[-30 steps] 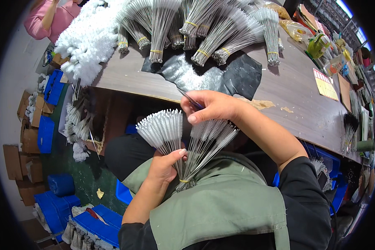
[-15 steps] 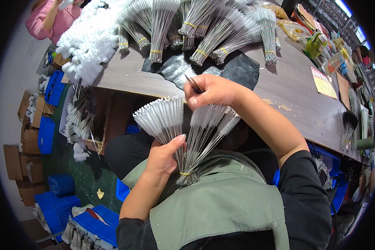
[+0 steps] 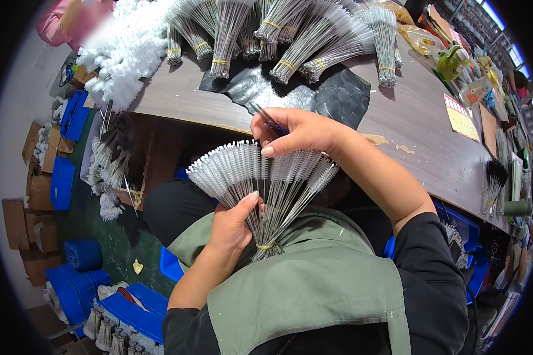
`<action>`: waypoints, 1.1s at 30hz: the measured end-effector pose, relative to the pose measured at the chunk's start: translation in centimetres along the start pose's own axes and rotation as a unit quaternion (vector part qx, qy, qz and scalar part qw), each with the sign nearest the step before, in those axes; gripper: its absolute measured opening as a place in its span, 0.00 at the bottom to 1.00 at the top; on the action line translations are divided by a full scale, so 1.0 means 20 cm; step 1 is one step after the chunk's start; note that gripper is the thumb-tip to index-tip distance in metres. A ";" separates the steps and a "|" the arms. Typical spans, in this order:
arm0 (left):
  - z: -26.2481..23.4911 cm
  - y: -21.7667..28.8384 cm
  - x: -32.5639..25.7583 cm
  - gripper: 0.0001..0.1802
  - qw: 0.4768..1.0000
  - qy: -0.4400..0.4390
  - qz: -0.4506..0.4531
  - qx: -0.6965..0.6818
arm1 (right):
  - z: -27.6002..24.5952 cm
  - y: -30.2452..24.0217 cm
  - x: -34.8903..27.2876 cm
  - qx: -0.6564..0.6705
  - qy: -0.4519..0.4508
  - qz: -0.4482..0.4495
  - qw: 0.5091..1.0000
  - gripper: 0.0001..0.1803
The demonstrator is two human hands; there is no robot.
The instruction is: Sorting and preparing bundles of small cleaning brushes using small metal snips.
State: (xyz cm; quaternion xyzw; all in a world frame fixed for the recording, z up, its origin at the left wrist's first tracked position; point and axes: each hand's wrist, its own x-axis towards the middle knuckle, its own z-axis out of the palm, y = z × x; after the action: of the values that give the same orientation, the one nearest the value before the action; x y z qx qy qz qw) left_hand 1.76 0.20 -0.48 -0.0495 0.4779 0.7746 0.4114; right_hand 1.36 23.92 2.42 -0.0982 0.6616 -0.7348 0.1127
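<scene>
A fanned bundle of thin wire brushes (image 3: 228,171) with pale bristles stands over my lap, its wire ends gathered by a yellow band (image 3: 265,247). My left hand (image 3: 231,228) is closed round the left side of the wires, thumb across the front. At the top of the fan, my right hand (image 3: 299,133) is closed, its thumb and fingers at the bristle tips in the middle. A slim pointed metal tool (image 3: 269,120) with a dark blue part sticks out of that hand; its kind is partly hidden. Whether the fingertips also pinch a brush is hidden.
More banded brush bundles (image 3: 228,41) lie across the table (image 3: 177,106), near a black sheet (image 3: 337,97). A heap of white brushes (image 3: 121,53) covers its left end. Bags, a green bottle (image 3: 452,64) and cards stand right. Blue bins (image 3: 74,293) and boxes sit on the floor left.
My right hand has moved slightly left, with the pointed tool, toward the fan's middle. The gap between the two halves of the brush fan has narrowed. My left hand keeps its hold.
</scene>
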 end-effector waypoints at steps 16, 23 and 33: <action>0.01 0.01 0.01 0.13 1.000 0.011 0.011 0.003 | -0.01 0.02 0.00 0.009 -0.026 -0.020 0.999 0.10; 0.01 0.00 0.02 0.17 0.998 -0.047 -0.035 0.029 | -0.06 -0.03 0.06 -0.092 0.040 0.023 0.995 0.12; -0.02 -0.02 -0.02 0.20 0.995 -0.069 -0.069 0.016 | 0.02 -0.01 0.03 -0.228 -0.003 -0.020 0.973 0.27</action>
State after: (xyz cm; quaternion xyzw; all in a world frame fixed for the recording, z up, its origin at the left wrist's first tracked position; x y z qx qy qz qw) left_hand 2.21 -0.19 -0.81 -0.0219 0.4556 0.7386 0.4964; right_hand 0.90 23.44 2.66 -0.1372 0.8093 -0.5662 0.0747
